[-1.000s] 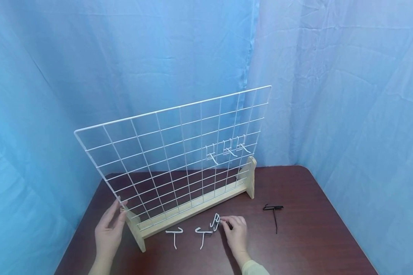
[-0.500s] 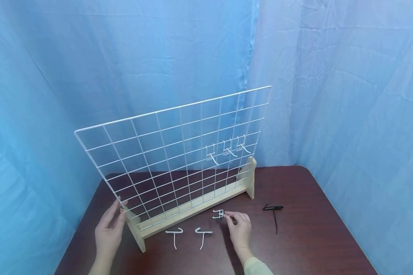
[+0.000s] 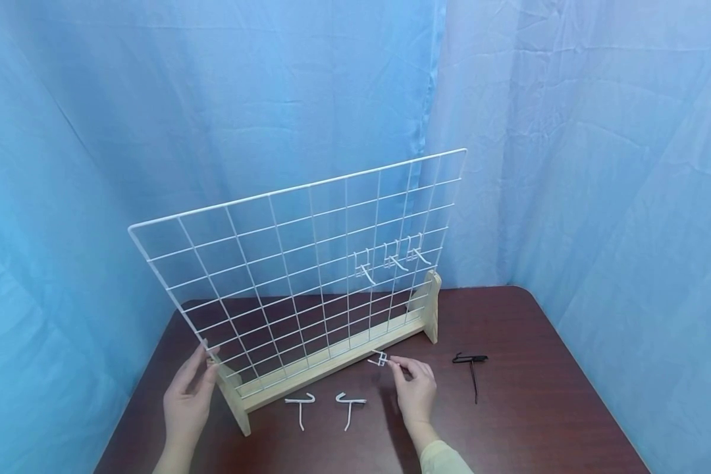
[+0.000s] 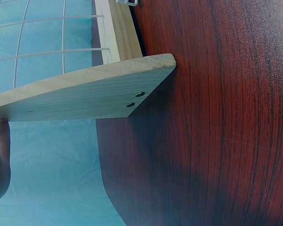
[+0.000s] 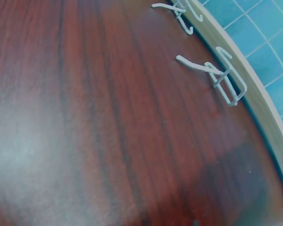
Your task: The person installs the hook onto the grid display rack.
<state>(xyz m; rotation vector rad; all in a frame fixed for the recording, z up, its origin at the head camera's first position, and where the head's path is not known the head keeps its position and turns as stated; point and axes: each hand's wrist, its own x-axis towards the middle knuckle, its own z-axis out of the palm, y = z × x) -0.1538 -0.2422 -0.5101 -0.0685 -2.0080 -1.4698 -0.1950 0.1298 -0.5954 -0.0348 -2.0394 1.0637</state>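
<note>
1. Near eight o'clock in the head view, the left hand [image 3: 186, 398] held the left end piece of the wooden stand [image 3: 332, 362] in its grip, thumb on the wood.
2. The white wire grid panel [image 3: 315, 243] stood in that stand, which rested on the table [image 3: 527, 375].
3. Toward six o'clock, two loose white wire hooks [image 3: 349, 401] lay apart on the table, stems pointing roughly to six.
4. At about three o'clock from the panel's middle hung three mounted white hooks [image 3: 394, 260], side by side.
5. Near five o'clock, the right hand [image 3: 416, 388] pinched another white double-pronged hook [image 3: 382, 359] in a narrow fingertip grip, prongs toward nine; whether it touched the stand could not be told.
6. Between four and five, a black wire hook [image 3: 471, 359] lay on the table.
</note>
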